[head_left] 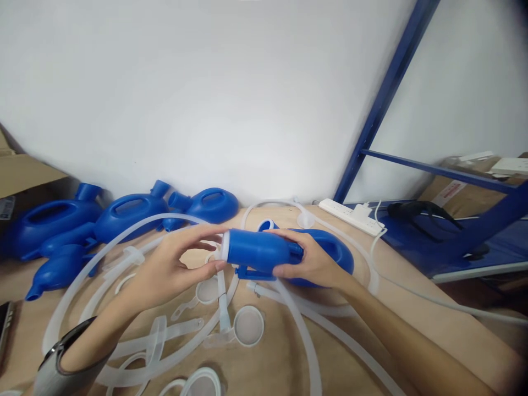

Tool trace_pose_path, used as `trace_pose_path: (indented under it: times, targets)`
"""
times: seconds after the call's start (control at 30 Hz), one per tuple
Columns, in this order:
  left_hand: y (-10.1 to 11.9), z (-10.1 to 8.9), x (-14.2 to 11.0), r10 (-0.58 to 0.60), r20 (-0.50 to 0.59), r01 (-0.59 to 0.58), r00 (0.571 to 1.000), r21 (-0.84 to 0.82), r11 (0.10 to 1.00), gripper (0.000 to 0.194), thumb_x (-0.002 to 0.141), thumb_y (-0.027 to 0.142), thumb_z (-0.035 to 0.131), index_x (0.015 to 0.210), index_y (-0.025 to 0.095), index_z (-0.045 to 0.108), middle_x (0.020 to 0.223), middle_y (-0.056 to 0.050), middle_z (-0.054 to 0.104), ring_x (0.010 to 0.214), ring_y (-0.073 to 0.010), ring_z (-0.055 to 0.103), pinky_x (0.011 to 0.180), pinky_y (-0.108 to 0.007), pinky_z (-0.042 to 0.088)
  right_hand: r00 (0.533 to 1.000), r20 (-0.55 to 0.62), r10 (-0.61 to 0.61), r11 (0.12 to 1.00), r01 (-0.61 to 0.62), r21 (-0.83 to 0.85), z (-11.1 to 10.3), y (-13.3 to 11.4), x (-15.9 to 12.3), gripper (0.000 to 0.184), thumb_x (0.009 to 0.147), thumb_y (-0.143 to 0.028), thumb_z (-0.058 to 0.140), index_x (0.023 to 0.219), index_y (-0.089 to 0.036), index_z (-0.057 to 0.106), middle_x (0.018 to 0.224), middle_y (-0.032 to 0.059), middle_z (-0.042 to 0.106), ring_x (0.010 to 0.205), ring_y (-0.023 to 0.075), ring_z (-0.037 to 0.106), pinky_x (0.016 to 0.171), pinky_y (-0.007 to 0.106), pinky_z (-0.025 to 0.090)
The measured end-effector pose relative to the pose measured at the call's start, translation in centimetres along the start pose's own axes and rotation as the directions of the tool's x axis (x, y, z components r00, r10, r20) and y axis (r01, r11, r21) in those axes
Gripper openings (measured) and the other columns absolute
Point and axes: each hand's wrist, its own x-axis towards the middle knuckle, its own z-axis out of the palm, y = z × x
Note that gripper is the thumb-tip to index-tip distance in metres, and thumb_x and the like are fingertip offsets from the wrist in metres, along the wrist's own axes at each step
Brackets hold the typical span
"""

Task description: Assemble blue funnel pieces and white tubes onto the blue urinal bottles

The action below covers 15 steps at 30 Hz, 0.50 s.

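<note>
Across the middle of the table, my right hand (pixel 305 256) wraps round the narrower end of a blue plastic funnel-shaped piece (pixel 256 247), held level. At its wide end sits a white ring (pixel 225 246), pinched between the thumb and fingers of my left hand (pixel 177 264). Just behind my right hand lies a blue handled bottle (pixel 334 247), partly covered by that hand. Below are clear plastic tubes (pixel 303 330) and a round white lid with a strap (pixel 248 325). The inside of the blue piece is hidden.
Several blue handled bottles (pixel 132 212) and a blue funnel piece (pixel 58 269) lie at the left. More white caps (pixel 202 382) are near the front. A power strip (pixel 350 216) with a cable lies at the back right, beside a blue metal frame (pixel 383 82). A cardboard box (pixel 28 173) stands far left.
</note>
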Motion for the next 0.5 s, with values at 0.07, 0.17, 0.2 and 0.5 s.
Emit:
trace_pose_path:
  times: [0.07, 0.17, 0.2, 0.5]
  targets:
    - [0.06, 0.09, -0.11, 0.016, -0.011, -0.016, 1.000, 0.016, 1.000, 0.051, 0.090, 0.038, 0.077, 0.139, 0.031, 0.065, 0.134, -0.007, 0.070, 0.111, -0.0272, 0.073, 0.099, -0.043, 0.064, 1.000, 0.012, -0.017, 1.000, 0.017, 0.016, -0.19, 0.07, 0.04, 0.069, 0.071, -0.046, 0.091, 0.133, -0.022, 0.071, 0.129, 0.0104, 0.073, 0.119, 0.0344, 0.069, 0.097, 0.044, 0.060]
    - [0.12, 0.19, -0.17, 0.007, 0.001, -0.007, 1.000, -0.003, 1.000, 0.051, 0.091, 0.038, 0.076, 0.139, 0.031, 0.064, 0.135, -0.007, 0.070, 0.112, -0.0270, 0.074, 0.100, -0.043, 0.064, 0.999, 0.029, -0.022, 1.000, 0.021, 0.019, -0.44, -0.04, 0.06, 0.068, 0.071, -0.048, 0.090, 0.131, -0.021, 0.072, 0.127, 0.0104, 0.074, 0.116, 0.0338, 0.070, 0.096, 0.044, 0.060]
    - [0.13, 0.20, -0.16, 0.000, 0.013, 0.000, 1.000, -0.015, 1.000, 0.051, 0.091, 0.038, 0.076, 0.140, 0.030, 0.064, 0.135, -0.007, 0.070, 0.113, -0.0271, 0.074, 0.100, -0.043, 0.064, 0.999, 0.036, -0.019, 1.000, 0.019, 0.011, -0.52, -0.12, 0.06, 0.069, 0.071, -0.049, 0.090, 0.131, -0.020, 0.072, 0.127, 0.0106, 0.074, 0.116, 0.0339, 0.070, 0.096, 0.044, 0.060]
    - [0.33, 0.13, -0.09, 0.031, 0.065, -0.028, 0.997, -0.039, 0.999, 0.050, 0.087, 0.037, 0.080, 0.135, 0.025, 0.070, 0.132, -0.008, 0.074, 0.116, -0.0279, 0.074, 0.101, -0.041, 0.063, 0.996, 0.091, -0.014, 0.998, 0.020, -0.064, -1.05, -0.19, -0.04, 0.073, 0.069, -0.053, 0.090, 0.132, -0.021, 0.072, 0.125, 0.0096, 0.075, 0.115, 0.0327, 0.069, 0.095, 0.041, 0.057]
